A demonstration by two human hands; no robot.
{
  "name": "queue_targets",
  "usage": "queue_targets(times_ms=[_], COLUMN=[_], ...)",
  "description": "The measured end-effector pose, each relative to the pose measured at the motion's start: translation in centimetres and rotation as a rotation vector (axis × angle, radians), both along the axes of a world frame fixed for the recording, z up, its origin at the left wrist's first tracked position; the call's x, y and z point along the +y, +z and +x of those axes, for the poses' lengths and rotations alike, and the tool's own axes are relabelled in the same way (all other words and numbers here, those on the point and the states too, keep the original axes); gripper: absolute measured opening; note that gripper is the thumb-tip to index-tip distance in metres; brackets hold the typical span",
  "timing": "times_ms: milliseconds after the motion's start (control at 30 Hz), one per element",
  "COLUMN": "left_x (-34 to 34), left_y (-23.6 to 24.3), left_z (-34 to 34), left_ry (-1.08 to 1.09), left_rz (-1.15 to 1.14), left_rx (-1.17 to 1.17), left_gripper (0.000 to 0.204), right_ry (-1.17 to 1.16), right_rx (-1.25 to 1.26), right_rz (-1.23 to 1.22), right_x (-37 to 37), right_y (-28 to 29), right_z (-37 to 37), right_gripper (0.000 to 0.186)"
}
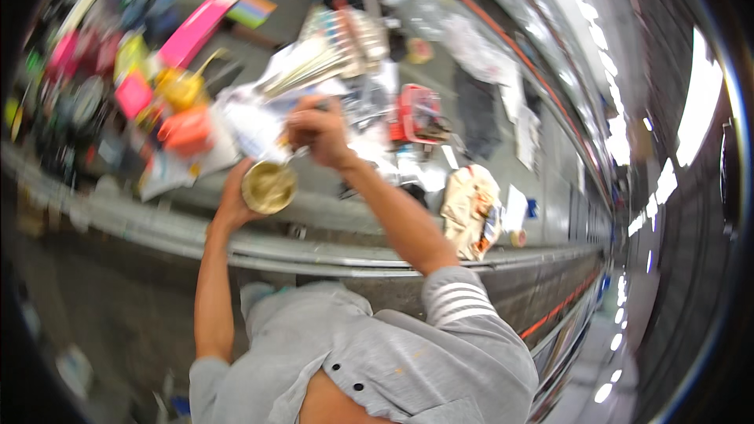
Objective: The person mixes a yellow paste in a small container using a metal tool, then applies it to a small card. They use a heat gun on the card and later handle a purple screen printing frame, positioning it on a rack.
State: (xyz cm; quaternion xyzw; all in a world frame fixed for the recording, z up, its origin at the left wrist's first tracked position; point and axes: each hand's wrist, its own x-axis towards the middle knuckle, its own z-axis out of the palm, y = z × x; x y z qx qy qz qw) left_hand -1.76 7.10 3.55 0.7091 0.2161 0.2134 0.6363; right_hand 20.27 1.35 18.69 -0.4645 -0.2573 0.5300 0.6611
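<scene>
Grey is the long surface (353, 224), and its near edge, rimmed with metal, runs in front of the person. Toward the middle of this surface lies a fanned stack of pale sheets (318, 71). A cream cloth (469, 208) with orange and dark patches lies at the near edge, on the right side. Farther from this edge, a dark flat sheet (477, 114) is spread. On the left part, a long pink object (200, 30) lies slanted. A red-edged box (424, 110) stands between the stack and the dark sheet.

The two hands are apart. The right hand (318, 129) is curled and blurred; I cannot tell if it is clamped on something. The left hand (238, 200) is closed around the side of a round container (269, 187), which is open at the top, with yellowish content, near the near edge. The smallest is a roll (518, 238), beside the cream cloth.
</scene>
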Motion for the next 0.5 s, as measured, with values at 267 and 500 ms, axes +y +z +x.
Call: queue_targets(times_ms=[267,500], left_x=[-5.3,-0.9], left_y=[-4.9,-4.6], left_z=[0.5,-1.1], left_ry=[0.416,0.1], left_rz=[-0.163,-0.064], left_rx=[-0.019,0.187], left_gripper=[0.088,0.075], right_ry=[0.274,0.807], right_rx=[-0.361,-0.214], right_rz=[0.263,0.185], right_x=[3.5,2.2], right_y=[-10.3,0.0], right_z=[-10.2,-4.1], right_gripper=[0.015,0.021])
